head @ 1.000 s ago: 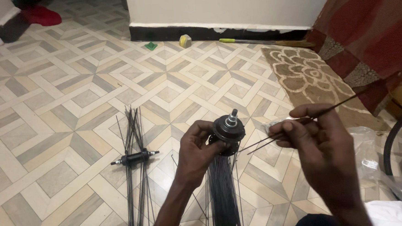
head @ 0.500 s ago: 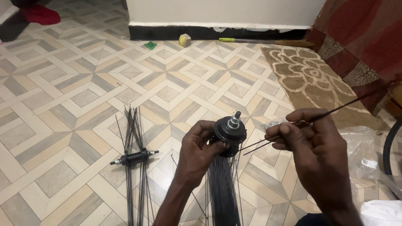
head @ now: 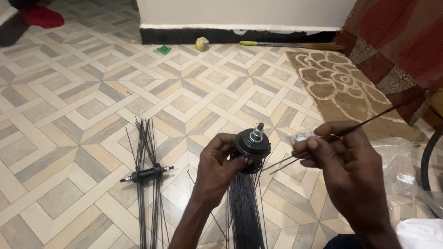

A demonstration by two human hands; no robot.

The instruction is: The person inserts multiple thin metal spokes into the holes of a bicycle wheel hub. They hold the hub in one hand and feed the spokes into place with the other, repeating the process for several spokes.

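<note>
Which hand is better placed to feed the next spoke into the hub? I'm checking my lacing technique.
Probably the right hand: it pinches thin black spokes whose ends point at the hub. The left hand grips the hub.

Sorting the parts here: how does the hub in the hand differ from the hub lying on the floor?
The held hub is wide and disc-like, while the floor hub is a slim cylinder. The held hub stands with its axle pointing up, gripped by the left hand; the floor hub lies on its side on the tiles, untouched. Spokes hang in a bundle from the held hub; the floor hub's spokes run across it, above and below. Both are black with metal axle ends.
</note>
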